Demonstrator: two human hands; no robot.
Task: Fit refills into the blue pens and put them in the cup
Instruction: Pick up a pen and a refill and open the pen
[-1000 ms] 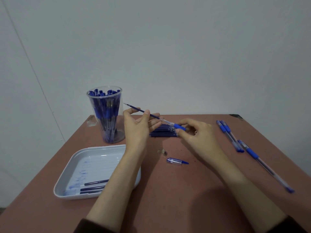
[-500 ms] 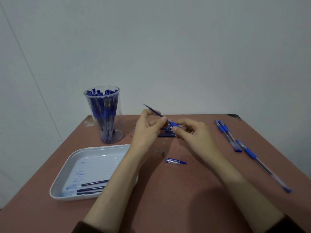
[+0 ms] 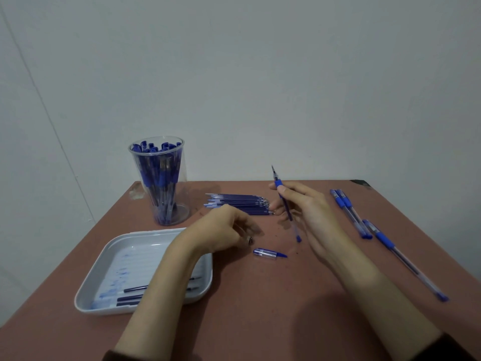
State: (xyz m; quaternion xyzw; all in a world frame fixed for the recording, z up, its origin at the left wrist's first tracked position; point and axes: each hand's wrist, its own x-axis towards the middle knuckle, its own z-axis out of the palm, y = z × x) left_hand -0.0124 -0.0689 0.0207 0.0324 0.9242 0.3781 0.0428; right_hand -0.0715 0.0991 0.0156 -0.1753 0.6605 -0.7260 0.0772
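Head view: a reddish table [image 3: 260,321] carries everything.
Tray: grey tray [image 3: 104,259] at near left, a few dark spent refills [image 3: 132,298] at its near end, partly under the left forearm.
Cap: clear pen cap [image 3: 269,254] lies flat between the hands.
Left hand: left hand [image 3: 221,230], fingers curled down at a small metal tip [image 3: 250,240]; I cannot tell whether it grips it.
Right hand: right hand [image 3: 312,217] pinches a blue pen [image 3: 285,204] at its grip, nib end up, tilted.
Loose pens: three capped pens [image 3: 351,214] lie at the right.
Refill pile: fresh refills [image 3: 239,203] stacked beyond the hands.
Cup: clear cup [image 3: 160,183] at far left, packed with blue pens.
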